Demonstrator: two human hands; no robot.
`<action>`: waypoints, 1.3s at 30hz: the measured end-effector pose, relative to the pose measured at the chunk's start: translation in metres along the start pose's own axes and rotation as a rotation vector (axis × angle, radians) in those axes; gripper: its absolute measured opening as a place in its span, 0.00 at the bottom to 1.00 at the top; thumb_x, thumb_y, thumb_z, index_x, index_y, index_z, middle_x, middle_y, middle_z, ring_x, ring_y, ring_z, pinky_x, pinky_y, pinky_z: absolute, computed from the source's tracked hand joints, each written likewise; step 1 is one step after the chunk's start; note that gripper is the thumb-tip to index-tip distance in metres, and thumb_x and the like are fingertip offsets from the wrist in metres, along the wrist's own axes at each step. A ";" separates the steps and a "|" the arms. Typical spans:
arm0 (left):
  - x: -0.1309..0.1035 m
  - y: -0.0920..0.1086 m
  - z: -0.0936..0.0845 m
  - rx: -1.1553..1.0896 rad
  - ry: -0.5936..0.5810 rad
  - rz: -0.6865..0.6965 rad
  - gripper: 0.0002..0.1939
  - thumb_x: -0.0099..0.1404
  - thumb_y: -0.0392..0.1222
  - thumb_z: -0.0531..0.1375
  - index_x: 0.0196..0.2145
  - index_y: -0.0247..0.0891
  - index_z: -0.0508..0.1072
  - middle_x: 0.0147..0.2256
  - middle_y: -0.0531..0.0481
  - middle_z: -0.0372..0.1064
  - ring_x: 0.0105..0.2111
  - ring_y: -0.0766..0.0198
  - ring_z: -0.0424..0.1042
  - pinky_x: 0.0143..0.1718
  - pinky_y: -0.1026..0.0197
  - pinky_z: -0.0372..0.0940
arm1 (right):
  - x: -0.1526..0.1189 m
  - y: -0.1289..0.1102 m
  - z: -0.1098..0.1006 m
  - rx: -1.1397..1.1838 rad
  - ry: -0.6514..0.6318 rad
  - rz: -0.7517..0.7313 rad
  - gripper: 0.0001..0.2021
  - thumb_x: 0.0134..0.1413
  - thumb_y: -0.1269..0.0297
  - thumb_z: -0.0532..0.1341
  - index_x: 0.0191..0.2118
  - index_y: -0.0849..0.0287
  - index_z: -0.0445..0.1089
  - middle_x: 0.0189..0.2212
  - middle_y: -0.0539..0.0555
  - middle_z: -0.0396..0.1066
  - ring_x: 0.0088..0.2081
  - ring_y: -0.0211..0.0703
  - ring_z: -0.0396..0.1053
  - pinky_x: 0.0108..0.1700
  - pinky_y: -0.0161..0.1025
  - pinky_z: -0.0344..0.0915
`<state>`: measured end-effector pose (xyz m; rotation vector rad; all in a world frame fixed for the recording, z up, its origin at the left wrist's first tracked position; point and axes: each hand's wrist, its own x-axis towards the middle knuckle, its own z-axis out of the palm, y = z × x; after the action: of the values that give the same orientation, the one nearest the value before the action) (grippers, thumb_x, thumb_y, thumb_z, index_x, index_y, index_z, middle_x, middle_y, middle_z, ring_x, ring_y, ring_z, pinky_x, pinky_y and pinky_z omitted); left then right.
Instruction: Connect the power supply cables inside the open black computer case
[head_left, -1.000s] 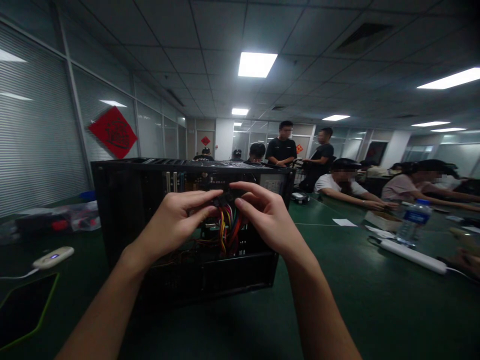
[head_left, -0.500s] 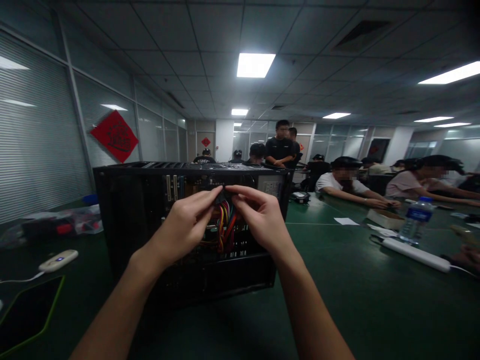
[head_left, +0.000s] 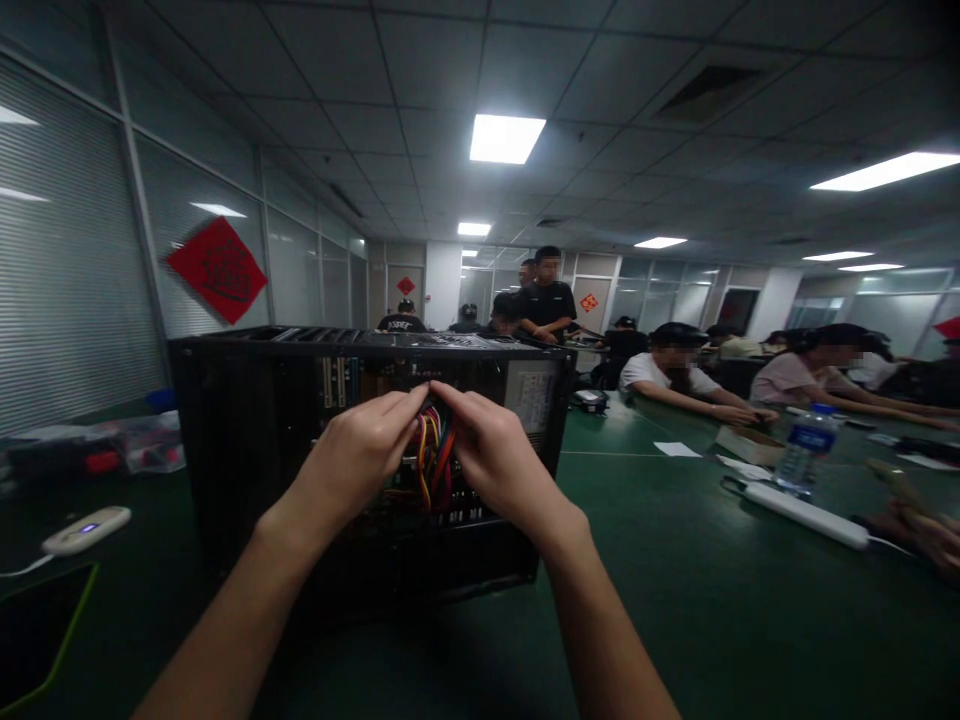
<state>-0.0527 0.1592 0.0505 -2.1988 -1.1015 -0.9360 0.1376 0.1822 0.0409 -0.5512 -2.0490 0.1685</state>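
An open black computer case (head_left: 232, 450) stands on the green table, its inside facing me. A bundle of multicoloured wires (head_left: 430, 462) hangs there between my hands and runs up to a dark power cable connector, mostly covered by my fingers. My left hand (head_left: 360, 445) is closed on the connector's left side, fingers pressed together. From the right, my right hand (head_left: 496, 450) pinches the same connector. The fingertips of both hands meet above the wires. Pale slots (head_left: 334, 382) show on the board to the left of my hands.
To the left lie a white device (head_left: 88, 530) with a cable, a green-edged phone (head_left: 41, 635) and plastic bags (head_left: 146, 450). On the right are a power strip (head_left: 806, 515), a water bottle (head_left: 808, 450) and an open box (head_left: 750, 445). Other people sit farther back.
The view has turned slightly right, so the scene sits a little farther left. Both hands stay at the connector, with the fingertips slightly closer together.
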 end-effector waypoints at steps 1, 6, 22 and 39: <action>0.000 0.000 0.001 -0.010 -0.018 -0.020 0.22 0.74 0.41 0.46 0.59 0.31 0.68 0.50 0.39 0.73 0.48 0.53 0.74 0.51 0.50 0.71 | 0.000 -0.001 0.000 -0.131 -0.018 -0.008 0.29 0.58 0.78 0.52 0.66 0.60 0.59 0.46 0.60 0.70 0.45 0.44 0.68 0.50 0.43 0.67; 0.001 -0.007 0.007 -0.083 -0.130 -0.091 0.19 0.73 0.41 0.48 0.55 0.37 0.71 0.53 0.43 0.72 0.51 0.54 0.73 0.54 0.52 0.68 | 0.000 -0.008 0.013 -0.594 0.055 0.059 0.18 0.63 0.73 0.53 0.55 0.55 0.70 0.44 0.61 0.65 0.45 0.50 0.62 0.42 0.44 0.68; -0.024 -0.057 0.068 -0.020 -0.512 -0.253 0.16 0.68 0.37 0.52 0.48 0.39 0.76 0.49 0.41 0.73 0.48 0.55 0.73 0.50 0.57 0.65 | -0.025 0.103 0.074 -0.394 -0.425 0.369 0.13 0.62 0.70 0.56 0.45 0.63 0.76 0.47 0.62 0.74 0.51 0.47 0.70 0.51 0.38 0.62; -0.027 -0.050 0.106 -0.023 -0.476 -0.298 0.10 0.63 0.31 0.57 0.36 0.36 0.79 0.38 0.42 0.78 0.41 0.56 0.76 0.42 0.60 0.66 | -0.025 0.102 0.075 -0.333 -0.379 0.221 0.12 0.61 0.69 0.56 0.47 0.61 0.74 0.46 0.60 0.70 0.49 0.45 0.68 0.50 0.37 0.61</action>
<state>-0.0683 0.2460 -0.0312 -2.3850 -1.6775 -0.5432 0.1163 0.2689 -0.0520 -1.0179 -2.3979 0.0630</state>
